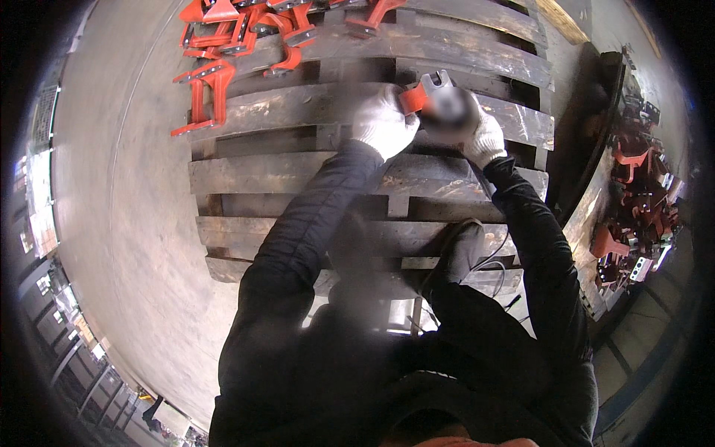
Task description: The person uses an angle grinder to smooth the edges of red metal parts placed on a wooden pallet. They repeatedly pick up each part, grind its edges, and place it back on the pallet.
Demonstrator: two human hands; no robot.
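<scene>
Over a pale concrete floor, a dark, worn, slatted wooden pallet carries red angular metal brackets at eleven o'clock, perhaps grouped there to stay clear of the hands. At one o'clock the white-gloved left hand grips a red metal piece, seemingly to steady it, beside a silver forked part; the white-gloved right hand meets a blurred, dark rounded object, its grip impossible to tell.

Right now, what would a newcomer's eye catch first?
Probably the bright orange-red parts clustered on the wooden pallet, upper left. Next, the white-gloved left hand and right hand near centre, either side of an orange piece. A darker pile of parts lies far right.
</scene>
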